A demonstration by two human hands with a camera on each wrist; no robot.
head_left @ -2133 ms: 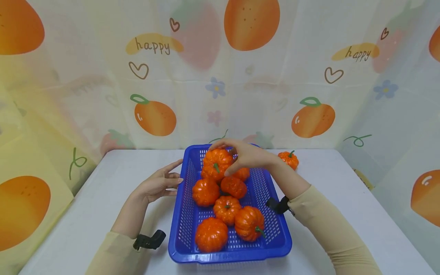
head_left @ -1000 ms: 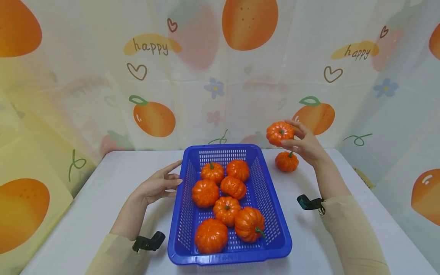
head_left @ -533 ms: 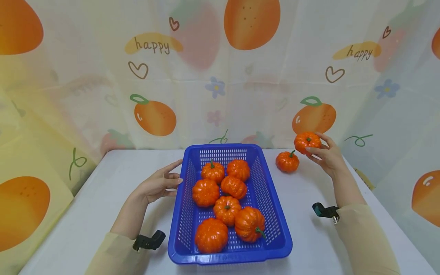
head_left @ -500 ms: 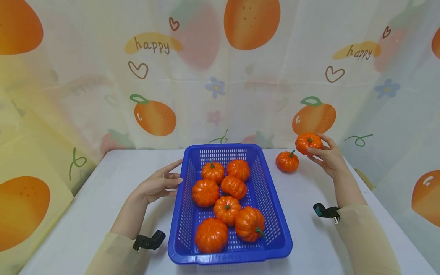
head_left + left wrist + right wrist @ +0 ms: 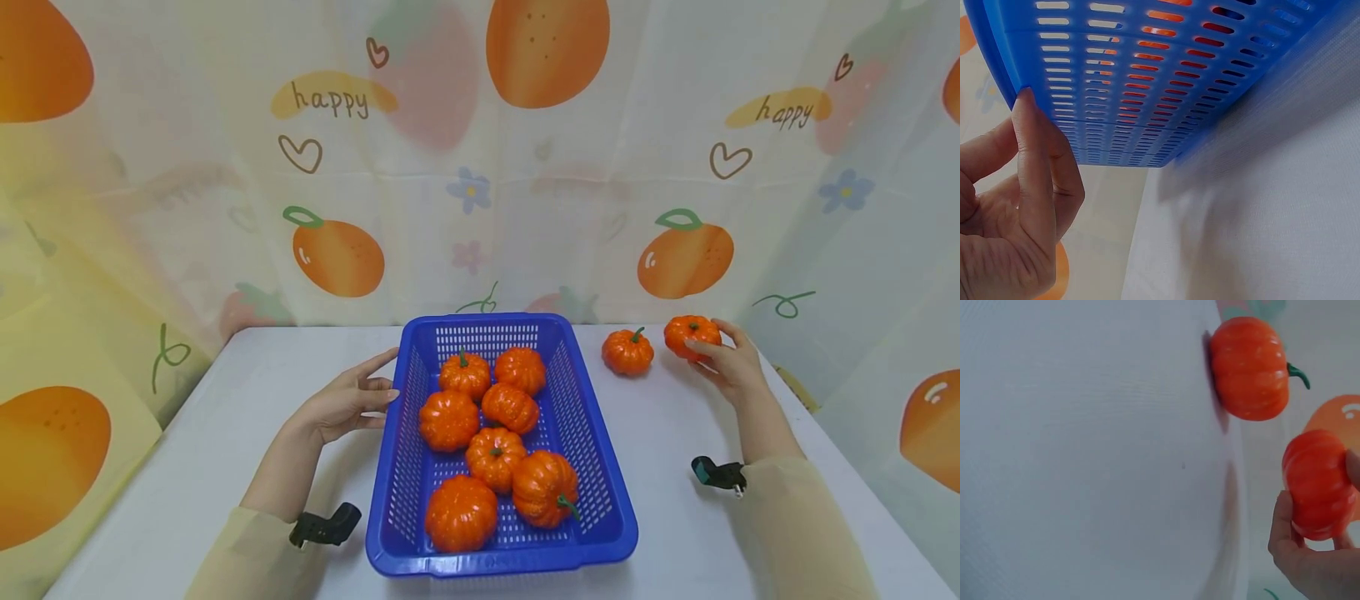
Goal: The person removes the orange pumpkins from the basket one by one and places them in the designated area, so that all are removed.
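At the back right of the table, my right hand [image 5: 737, 367] holds a small orange toy pumpkin [image 5: 692, 337] between thumb and fingers. The right wrist view shows this pumpkin [image 5: 1319, 484] lifted off the white surface, gripped from its side. Left of it a second small pumpkin [image 5: 627, 352] with a green stem sits on the table. My left hand [image 5: 347, 402] touches the left side of a blue perforated basket [image 5: 501, 563] with extended fingers. In the left wrist view a fingertip of the left hand [image 5: 1029, 206] presses just under the basket's rim [image 5: 997, 56].
Several orange pumpkins lie inside the basket, among them a large one [image 5: 461, 513] near its front and one with a curled green stem [image 5: 545, 489]. The white table [image 5: 675, 533] ends at a fruit-printed curtain [image 5: 480, 200] behind.
My right hand has lifted a pumpkin from the back of the basket, carried it right past the one on the table, and lowered it toward the tabletop. My left hand has stayed at the basket.
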